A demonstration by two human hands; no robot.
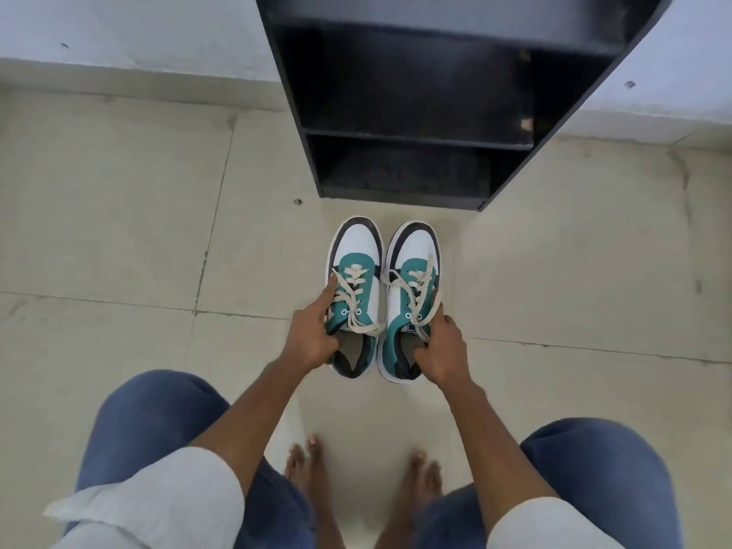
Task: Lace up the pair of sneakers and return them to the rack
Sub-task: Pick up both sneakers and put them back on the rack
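Observation:
Two white, teal and black sneakers stand side by side on the floor, toes toward the rack. My left hand (311,334) grips the left sneaker (356,263) at its outer side, thumb inside the collar. My right hand (441,350) grips the right sneaker (414,271) the same way on its outer side. Both have cream laces threaded through the eyelets, with the ends lying loose over the tongues. The black shoe rack (416,112) stands just beyond the toes, its shelves showing nothing on them.
Pale tiled floor (138,231) spreads all around the shoes. A light wall (119,37) with a low skirting runs behind the rack. My knees in blue trousers and my bare feet (356,477) are close below the sneakers.

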